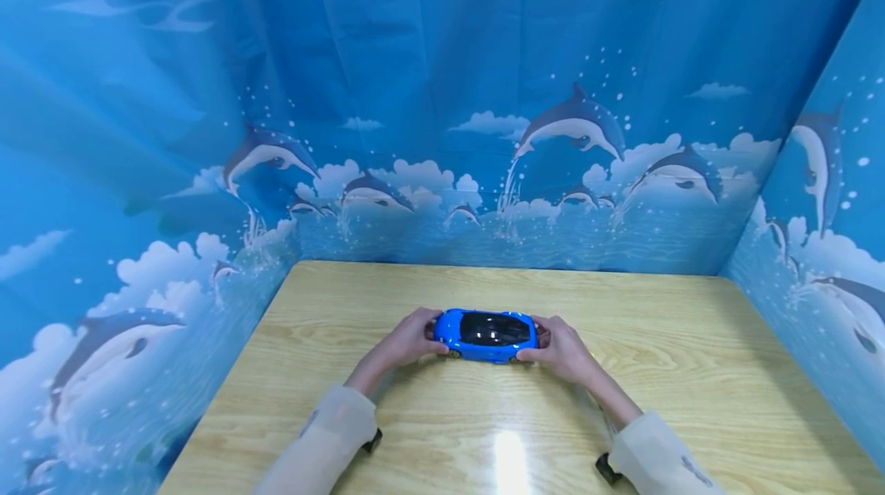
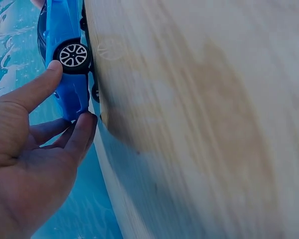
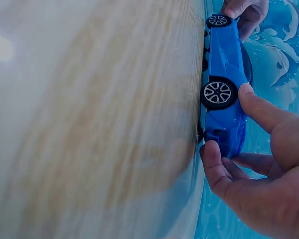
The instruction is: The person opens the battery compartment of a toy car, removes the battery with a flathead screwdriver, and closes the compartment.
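a blue toy car (image 1: 486, 353) lies lengthwise along the far edge of the desk (image 1: 691, 372), closer to that edge than the front of the view and about midway between the left and right edges. both hands are grasping it: the left hand (image 1: 412, 340) has the end toward the left edge, the right hand (image 1: 561, 350) the end toward the right edge. in each wrist view the thumb presses the side by a wheel arch while the other fingers (image 2: 79, 132) curl around the bumper. the wheels (image 3: 219, 92) sit right at the desk's surface; whether they bear on it or hover barely above, i cannot tell.

for a steady hold, i would match the pressure at both ends and lift or lower the two hands together, so the body does not tip. thumbs would do best off the tyres, since a turning wheel could let the car slip.

the body is glossy, likely hard plastic, rounded and low, with a shiny dark canopy (image 1: 494, 328); the rims are silvery and many-spoked. the desk has streaky pale wood grain and a bright glare, and the dolphin-printed curtain (image 1: 442, 41) behind hangs in soft creases.
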`<state>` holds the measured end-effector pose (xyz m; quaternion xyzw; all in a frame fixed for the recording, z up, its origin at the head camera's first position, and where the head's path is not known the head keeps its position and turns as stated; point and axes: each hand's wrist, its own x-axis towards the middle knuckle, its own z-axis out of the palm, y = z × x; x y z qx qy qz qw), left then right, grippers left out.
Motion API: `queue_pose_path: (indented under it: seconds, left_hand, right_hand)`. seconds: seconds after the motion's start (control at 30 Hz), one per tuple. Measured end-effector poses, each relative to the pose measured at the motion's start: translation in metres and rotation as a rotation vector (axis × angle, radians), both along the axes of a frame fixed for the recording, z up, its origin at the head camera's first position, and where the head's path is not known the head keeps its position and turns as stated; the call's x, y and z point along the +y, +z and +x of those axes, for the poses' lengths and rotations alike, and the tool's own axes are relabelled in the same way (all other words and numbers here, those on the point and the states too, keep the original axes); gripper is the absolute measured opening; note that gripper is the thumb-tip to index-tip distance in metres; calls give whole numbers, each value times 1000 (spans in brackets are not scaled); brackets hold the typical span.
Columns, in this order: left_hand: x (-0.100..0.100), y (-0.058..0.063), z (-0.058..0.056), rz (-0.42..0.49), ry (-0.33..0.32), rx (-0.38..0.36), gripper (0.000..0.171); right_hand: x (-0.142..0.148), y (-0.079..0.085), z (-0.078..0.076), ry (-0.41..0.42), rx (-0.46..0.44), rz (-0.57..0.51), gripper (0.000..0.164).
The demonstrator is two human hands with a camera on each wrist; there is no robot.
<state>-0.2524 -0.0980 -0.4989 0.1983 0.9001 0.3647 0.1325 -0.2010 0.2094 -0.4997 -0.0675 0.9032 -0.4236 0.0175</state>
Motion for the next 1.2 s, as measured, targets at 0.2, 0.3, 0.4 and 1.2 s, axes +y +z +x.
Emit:
queue_pose_path:
  seconds: [0.2,0.3,0.4,1.2]
  left_hand:
    - [-4,-1,7,-8,-50,18,79]
    - [-5,-3,10,-5,-62,28,78]
    - [-7,-3,13,3,-63,32,78]
    - [-14,-2,41,45,-56,-7,80]
  right_hand:
    - [0,-2,6,3,-7,36,81]
    - [-1,-2,9,3,-17,39,81]
    - [-2,0,13,-5,-29,40,81]
    - [-11,4,43,-25,-14,-4,84]
